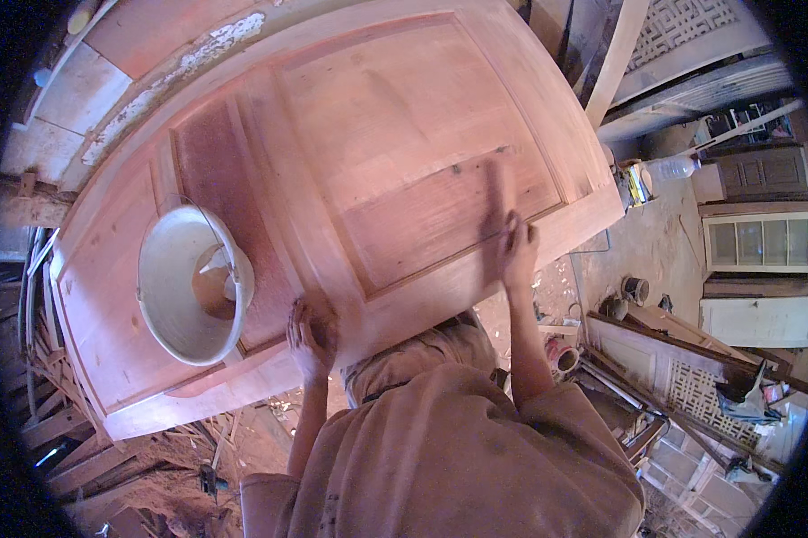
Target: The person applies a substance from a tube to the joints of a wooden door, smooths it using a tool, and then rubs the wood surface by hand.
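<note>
Both hands are pressed on the wooden door filling the frame's centre: the right hand is curled around something blurred, the left hand laid flat near the lower edge, beside a pale bucket.

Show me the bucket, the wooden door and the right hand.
bucket (173, 285), head view, inner wall.
wooden door (395, 117), head view, large raised panel.
right hand (517, 251), head view, back of hand.

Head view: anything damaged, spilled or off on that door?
The wooden door looks intact. A white bucket sits on its left panel, tilted but not spilling. The right hand is blurred over a darker streak; the left hand rests near the edge.
</note>
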The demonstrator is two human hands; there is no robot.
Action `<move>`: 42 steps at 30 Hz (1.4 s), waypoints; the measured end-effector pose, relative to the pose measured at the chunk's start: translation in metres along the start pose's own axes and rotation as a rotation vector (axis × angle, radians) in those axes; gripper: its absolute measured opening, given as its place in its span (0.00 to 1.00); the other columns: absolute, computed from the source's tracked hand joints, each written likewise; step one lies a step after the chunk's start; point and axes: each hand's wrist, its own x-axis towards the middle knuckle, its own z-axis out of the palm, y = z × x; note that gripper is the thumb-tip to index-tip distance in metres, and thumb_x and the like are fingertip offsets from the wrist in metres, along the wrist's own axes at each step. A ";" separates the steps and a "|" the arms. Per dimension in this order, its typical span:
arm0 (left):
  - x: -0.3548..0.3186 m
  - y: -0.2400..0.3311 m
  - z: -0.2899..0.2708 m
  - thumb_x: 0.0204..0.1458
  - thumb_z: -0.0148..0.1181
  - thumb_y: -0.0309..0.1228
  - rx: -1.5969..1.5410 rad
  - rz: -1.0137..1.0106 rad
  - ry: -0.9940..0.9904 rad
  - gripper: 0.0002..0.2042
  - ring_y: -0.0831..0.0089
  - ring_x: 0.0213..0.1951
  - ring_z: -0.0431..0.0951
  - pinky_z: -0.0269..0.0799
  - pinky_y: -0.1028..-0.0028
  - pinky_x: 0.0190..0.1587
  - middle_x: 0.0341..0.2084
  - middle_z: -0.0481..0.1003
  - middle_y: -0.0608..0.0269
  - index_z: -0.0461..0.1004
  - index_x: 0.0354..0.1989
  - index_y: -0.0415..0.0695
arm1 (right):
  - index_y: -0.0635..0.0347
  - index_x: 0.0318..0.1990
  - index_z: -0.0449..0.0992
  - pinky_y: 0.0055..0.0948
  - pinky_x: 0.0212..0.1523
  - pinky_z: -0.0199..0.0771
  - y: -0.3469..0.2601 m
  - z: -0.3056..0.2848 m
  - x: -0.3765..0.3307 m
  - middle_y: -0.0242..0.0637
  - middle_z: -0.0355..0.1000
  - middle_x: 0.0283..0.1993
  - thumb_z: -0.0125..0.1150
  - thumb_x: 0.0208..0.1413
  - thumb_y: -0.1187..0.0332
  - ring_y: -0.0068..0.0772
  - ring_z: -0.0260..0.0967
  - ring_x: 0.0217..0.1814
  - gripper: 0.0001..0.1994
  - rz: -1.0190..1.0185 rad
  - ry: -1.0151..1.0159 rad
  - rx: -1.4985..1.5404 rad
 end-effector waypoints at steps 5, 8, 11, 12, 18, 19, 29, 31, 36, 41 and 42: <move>-0.002 0.000 0.001 0.52 0.66 0.37 -0.028 -0.032 0.021 0.26 0.46 0.63 0.68 0.64 0.52 0.64 0.61 0.69 0.47 0.69 0.57 0.39 | 0.58 0.62 0.69 0.50 0.54 0.69 0.056 -0.006 0.042 0.58 0.68 0.48 0.56 0.63 0.67 0.58 0.66 0.51 0.20 0.072 -0.017 -0.137; -0.001 -0.001 0.005 0.52 0.66 0.38 -0.036 -0.021 0.037 0.25 0.47 0.62 0.69 0.64 0.52 0.64 0.60 0.70 0.47 0.70 0.56 0.39 | 0.56 0.63 0.68 0.51 0.55 0.68 0.075 0.008 0.075 0.58 0.68 0.48 0.55 0.64 0.65 0.58 0.64 0.53 0.20 0.033 0.002 -0.224; -0.002 0.000 0.004 0.53 0.66 0.38 -0.011 -0.043 0.042 0.24 0.46 0.62 0.69 0.64 0.52 0.64 0.60 0.70 0.47 0.71 0.55 0.39 | 0.54 0.64 0.69 0.51 0.54 0.70 0.084 0.020 0.101 0.59 0.66 0.51 0.54 0.65 0.63 0.60 0.65 0.54 0.21 0.000 -0.045 -0.285; 0.000 0.003 0.003 0.53 0.65 0.38 -0.006 -0.052 0.026 0.24 0.46 0.62 0.69 0.64 0.52 0.64 0.60 0.70 0.47 0.70 0.55 0.39 | 0.53 0.64 0.69 0.51 0.53 0.71 0.084 0.022 0.107 0.60 0.65 0.53 0.52 0.66 0.62 0.62 0.66 0.54 0.21 -0.016 -0.072 -0.298; -0.016 0.000 0.044 0.57 0.63 0.38 -0.005 -0.180 0.219 0.26 0.44 0.63 0.67 0.63 0.51 0.64 0.63 0.67 0.44 0.67 0.59 0.38 | 0.50 0.64 0.71 0.48 0.49 0.75 0.081 0.047 0.125 0.57 0.66 0.52 0.55 0.65 0.64 0.58 0.69 0.51 0.20 -0.185 -0.040 -0.174; -0.022 0.002 0.052 0.57 0.62 0.38 -0.041 -0.231 0.302 0.26 0.43 0.64 0.66 0.63 0.51 0.64 0.63 0.66 0.43 0.66 0.61 0.37 | 0.50 0.64 0.71 0.47 0.48 0.76 0.079 0.050 0.120 0.56 0.66 0.52 0.56 0.64 0.64 0.57 0.70 0.50 0.20 -0.208 -0.048 -0.156; 0.055 0.118 0.076 0.59 0.58 0.45 0.245 -0.267 0.179 0.30 0.43 0.66 0.62 0.56 0.49 0.67 0.65 0.62 0.42 0.61 0.64 0.37 | 0.46 0.63 0.71 0.48 0.46 0.77 0.113 0.047 0.162 0.53 0.67 0.54 0.60 0.62 0.65 0.56 0.70 0.50 0.21 -0.195 -0.089 -0.065; 0.057 0.117 0.077 0.60 0.57 0.45 0.261 -0.251 0.172 0.30 0.43 0.66 0.62 0.56 0.49 0.67 0.65 0.62 0.41 0.61 0.64 0.37 | 0.49 0.62 0.73 0.46 0.48 0.76 0.106 0.048 0.160 0.55 0.66 0.53 0.59 0.63 0.65 0.53 0.70 0.50 0.20 -0.268 -0.054 -0.130; 0.053 0.110 0.080 0.57 0.59 0.43 0.231 -0.308 0.112 0.33 0.44 0.68 0.58 0.52 0.49 0.69 0.68 0.59 0.44 0.59 0.68 0.39 | 0.47 0.63 0.73 0.46 0.48 0.76 0.089 0.052 0.147 0.51 0.67 0.53 0.60 0.62 0.66 0.53 0.71 0.50 0.21 -0.361 -0.114 -0.061; 0.046 0.101 0.082 0.58 0.59 0.43 0.220 -0.228 0.146 0.31 0.43 0.67 0.60 0.54 0.48 0.68 0.67 0.61 0.43 0.61 0.67 0.39 | 0.45 0.64 0.71 0.46 0.43 0.75 0.070 0.049 0.142 0.49 0.68 0.51 0.62 0.59 0.65 0.51 0.71 0.46 0.24 -0.314 -0.225 0.035; 0.046 0.100 0.084 0.58 0.58 0.43 0.228 -0.206 0.142 0.31 0.43 0.67 0.61 0.54 0.49 0.68 0.66 0.61 0.43 0.61 0.66 0.39 | 0.45 0.64 0.71 0.46 0.43 0.75 0.065 0.052 0.137 0.49 0.68 0.51 0.62 0.59 0.65 0.51 0.71 0.46 0.24 -0.310 -0.228 0.030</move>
